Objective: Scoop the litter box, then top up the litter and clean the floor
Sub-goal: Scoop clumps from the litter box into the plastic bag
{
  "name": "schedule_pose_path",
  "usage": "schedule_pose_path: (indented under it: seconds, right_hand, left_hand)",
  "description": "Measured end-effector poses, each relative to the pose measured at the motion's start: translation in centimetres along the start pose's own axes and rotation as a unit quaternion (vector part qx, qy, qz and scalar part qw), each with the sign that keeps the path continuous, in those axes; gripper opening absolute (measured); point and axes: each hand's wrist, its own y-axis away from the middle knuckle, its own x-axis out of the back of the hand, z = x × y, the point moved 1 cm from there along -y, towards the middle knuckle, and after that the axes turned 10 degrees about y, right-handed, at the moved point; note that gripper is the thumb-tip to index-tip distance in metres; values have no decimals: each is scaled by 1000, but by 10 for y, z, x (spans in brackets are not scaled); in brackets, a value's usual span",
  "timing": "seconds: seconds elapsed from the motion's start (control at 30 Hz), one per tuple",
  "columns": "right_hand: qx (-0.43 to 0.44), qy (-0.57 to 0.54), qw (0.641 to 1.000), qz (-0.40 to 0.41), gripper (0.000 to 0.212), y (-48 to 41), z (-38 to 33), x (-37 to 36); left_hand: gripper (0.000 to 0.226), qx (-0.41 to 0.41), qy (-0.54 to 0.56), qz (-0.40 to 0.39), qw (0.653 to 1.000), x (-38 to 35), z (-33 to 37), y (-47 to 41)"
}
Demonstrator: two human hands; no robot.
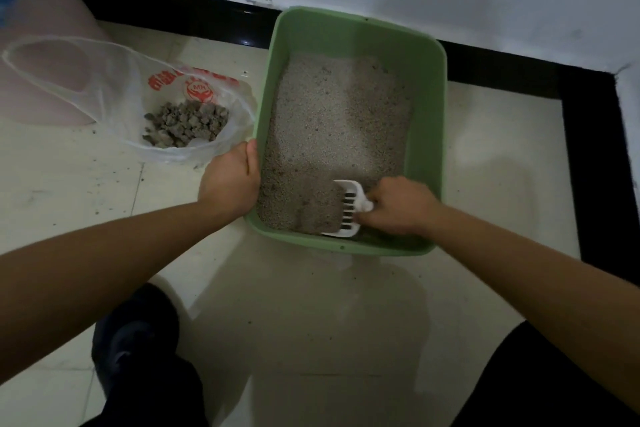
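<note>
The green rectangular plastic litter box (427, 107) sits on pale floor tiles (311, 305) near the wall. The left hand (230, 180) grips its left rim. The right hand (398, 206) holds the white slotted plastic scoop (348, 208), dug into grey litter (332, 128) (near corner). The clear plastic bag (114, 94) beside it holds clumps (188, 123).

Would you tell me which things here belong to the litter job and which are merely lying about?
In use: green litter box, litter, white slotted scoop gripped by right hand, left hand gripping the box rim, plastic bag holding clumps.
Lying about: pinkish object upper left, dark shoe.
</note>
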Motion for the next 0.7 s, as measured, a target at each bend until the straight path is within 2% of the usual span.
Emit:
schedule_pose_path:
  seconds: [0.13, 0.23, 0.33, 0.57, 0.7]
  right_hand:
    - [-1, -166, 985, 36, 44, -16, -43, -28]
    - [-37, -252, 966, 48, 37, -21, -47, -40]
    - [-35, -340, 938, 52, 36, -24, -45, -47]
    - [-11, -425, 900, 94, 31, -24, -41, -49]
    - [-31, -469, 869, 155, 40, -27, -42, -51]
  left_hand:
    - [41, 13, 9, -9, 1000, 1, 2, -1]
    - [40, 19, 21, -4, 1000, 1, 3, 0]
    - [40, 19, 32, 6, 999, 0, 3, 1]
    - [44, 9, 65, 15, 998, 1, 0, 3]
    - [45, 1, 73, 9, 997, 1, -2, 3]
